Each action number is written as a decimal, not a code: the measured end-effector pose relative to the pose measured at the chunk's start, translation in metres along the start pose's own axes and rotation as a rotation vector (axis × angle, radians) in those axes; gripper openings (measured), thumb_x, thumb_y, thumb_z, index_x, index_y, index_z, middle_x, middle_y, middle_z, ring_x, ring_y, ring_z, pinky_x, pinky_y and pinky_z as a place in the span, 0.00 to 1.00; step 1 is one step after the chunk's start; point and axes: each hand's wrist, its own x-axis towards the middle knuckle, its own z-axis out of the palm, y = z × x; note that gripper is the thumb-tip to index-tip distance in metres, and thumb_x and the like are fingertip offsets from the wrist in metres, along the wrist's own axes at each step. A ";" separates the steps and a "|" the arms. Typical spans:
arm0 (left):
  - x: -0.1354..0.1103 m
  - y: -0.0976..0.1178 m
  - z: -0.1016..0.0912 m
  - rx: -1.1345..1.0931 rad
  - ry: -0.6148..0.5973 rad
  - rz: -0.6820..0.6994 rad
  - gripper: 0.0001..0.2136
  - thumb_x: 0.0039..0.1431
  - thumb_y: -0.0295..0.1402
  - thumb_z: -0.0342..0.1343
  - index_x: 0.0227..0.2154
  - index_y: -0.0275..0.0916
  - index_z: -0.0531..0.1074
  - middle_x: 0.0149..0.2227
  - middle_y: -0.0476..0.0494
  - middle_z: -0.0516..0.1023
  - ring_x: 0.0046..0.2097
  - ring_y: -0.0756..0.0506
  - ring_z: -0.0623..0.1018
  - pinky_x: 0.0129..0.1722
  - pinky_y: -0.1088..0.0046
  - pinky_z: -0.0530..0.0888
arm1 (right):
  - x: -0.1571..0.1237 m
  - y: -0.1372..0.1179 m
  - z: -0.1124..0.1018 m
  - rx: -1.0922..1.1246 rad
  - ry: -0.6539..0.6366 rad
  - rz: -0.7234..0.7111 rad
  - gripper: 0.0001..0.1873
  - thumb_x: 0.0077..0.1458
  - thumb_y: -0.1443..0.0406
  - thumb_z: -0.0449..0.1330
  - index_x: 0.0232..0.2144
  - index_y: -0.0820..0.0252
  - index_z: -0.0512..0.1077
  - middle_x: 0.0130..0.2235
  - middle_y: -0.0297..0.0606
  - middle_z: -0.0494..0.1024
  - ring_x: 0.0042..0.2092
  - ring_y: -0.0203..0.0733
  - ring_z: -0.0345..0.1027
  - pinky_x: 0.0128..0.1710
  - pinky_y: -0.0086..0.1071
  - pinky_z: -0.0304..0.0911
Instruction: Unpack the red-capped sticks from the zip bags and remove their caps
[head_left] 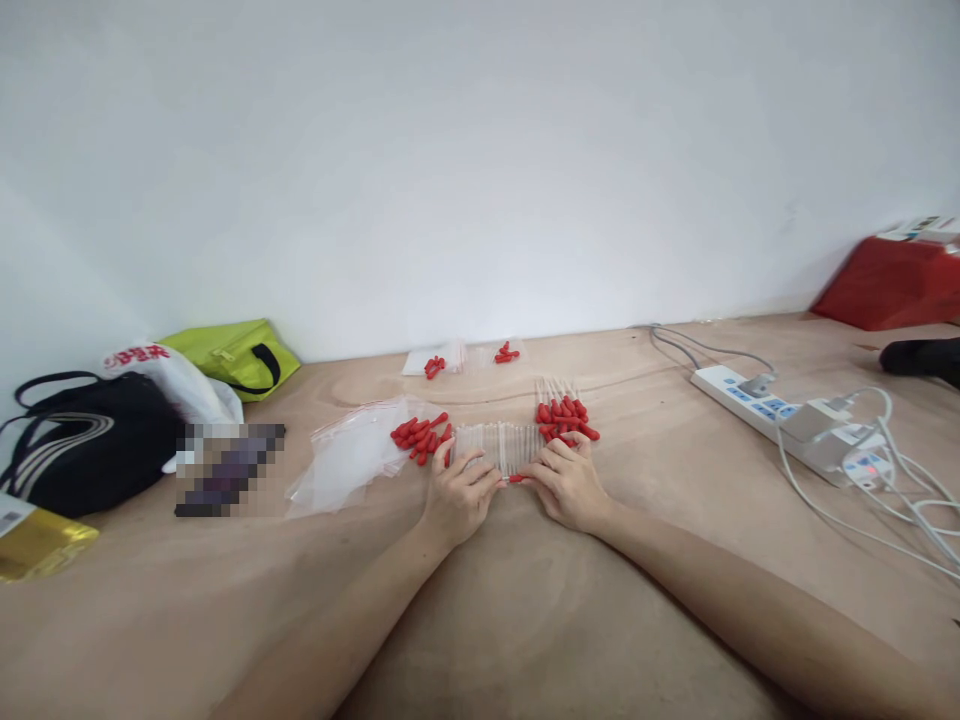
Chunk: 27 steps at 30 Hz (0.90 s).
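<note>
My left hand (459, 492) and my right hand (568, 482) rest on a wooden table, fingertips meeting at a small red cap (516, 478) and the near end of a row of clear plastic tubes (498, 444). Both hands are pinched closed around that spot. A loose pile of red caps (421, 436) lies just left of the tubes. Another pile of red caps (565, 415) sits on more clear tubes beyond my right hand. Two small bags holding red caps (465, 358) lie farther back by the wall.
Clear zip bags (351, 455) lie left of the caps. Farther left are a black bag (86, 440), a white plastic bag (176, 380), a green pouch (232, 355) and a gold packet (37, 540). A white power strip (780, 415) with cables and a red box (892, 282) are on the right.
</note>
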 end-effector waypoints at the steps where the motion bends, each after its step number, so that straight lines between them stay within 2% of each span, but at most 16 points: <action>1: 0.000 0.000 0.000 -0.003 0.007 0.007 0.06 0.56 0.31 0.51 0.28 0.43 0.73 0.28 0.52 0.78 0.39 0.46 0.75 0.55 0.52 0.53 | 0.000 0.000 -0.001 0.001 -0.006 -0.001 0.09 0.54 0.64 0.52 0.30 0.54 0.72 0.27 0.33 0.71 0.35 0.37 0.57 0.46 0.41 0.41; 11: -0.001 0.002 0.000 -0.041 -0.012 -0.001 0.08 0.58 0.31 0.49 0.28 0.43 0.72 0.27 0.51 0.77 0.40 0.47 0.75 0.55 0.54 0.54 | 0.000 -0.001 -0.004 0.021 -0.033 -0.043 0.09 0.53 0.66 0.50 0.29 0.57 0.71 0.26 0.33 0.69 0.34 0.38 0.58 0.48 0.43 0.41; 15: -0.003 -0.003 -0.001 -0.033 -0.011 -0.012 0.09 0.58 0.30 0.49 0.27 0.42 0.72 0.27 0.51 0.77 0.40 0.46 0.75 0.52 0.56 0.57 | -0.001 0.002 -0.007 0.051 -0.029 -0.027 0.10 0.54 0.66 0.49 0.28 0.57 0.70 0.26 0.33 0.70 0.34 0.37 0.58 0.50 0.42 0.40; 20: -0.011 -0.021 -0.005 0.027 0.024 -0.085 0.09 0.58 0.31 0.48 0.27 0.41 0.73 0.28 0.48 0.76 0.36 0.47 0.74 0.42 0.64 0.65 | -0.009 0.019 -0.012 0.067 0.080 0.113 0.11 0.56 0.65 0.49 0.31 0.56 0.72 0.30 0.35 0.73 0.35 0.37 0.61 0.47 0.39 0.44; 24: -0.015 -0.029 -0.002 0.059 0.057 -0.111 0.10 0.59 0.31 0.47 0.37 0.40 0.72 0.28 0.46 0.71 0.28 0.50 0.70 0.29 0.74 0.68 | -0.009 0.030 -0.008 0.062 0.183 0.272 0.13 0.58 0.63 0.48 0.36 0.53 0.72 0.32 0.36 0.73 0.36 0.37 0.63 0.42 0.35 0.48; 27: -0.012 -0.031 0.004 0.068 0.073 -0.177 0.14 0.59 0.27 0.43 0.45 0.35 0.68 0.32 0.43 0.68 0.29 0.50 0.70 0.30 0.75 0.69 | -0.007 0.038 -0.006 0.055 0.231 0.388 0.14 0.57 0.62 0.48 0.39 0.54 0.72 0.32 0.37 0.73 0.36 0.37 0.64 0.40 0.35 0.48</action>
